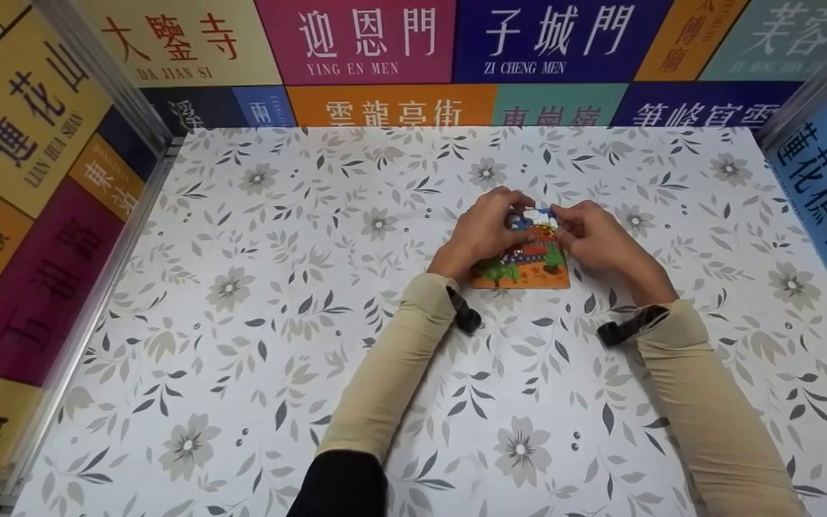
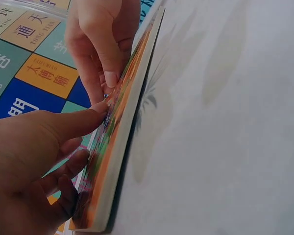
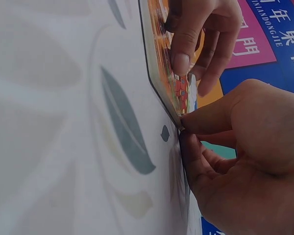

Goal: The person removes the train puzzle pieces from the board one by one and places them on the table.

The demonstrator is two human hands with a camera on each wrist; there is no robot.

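Note:
A small flat puzzle board [image 1: 528,273] with a bright cartoon picture of green bushes and orange ground lies on the table. My left hand [image 1: 484,228] holds it at its left and far side, the thumb laid on the picture and the other fingers bent around the edge. At the far right corner my right hand [image 1: 600,233] pinches with thumb and index finger, as the right wrist view shows up close. Both hands cover parts of the picture. From the left wrist, the board's pale thick edge [image 2: 120,161] shows side-on.
A white tabletop [image 1: 298,359] printed with grey flowers and leaves spreads around the board. Colourful panels [image 1: 367,43] with large characters stand along its back and both sides. Black wrist cameras [image 1: 622,330] sit at the cuffs.

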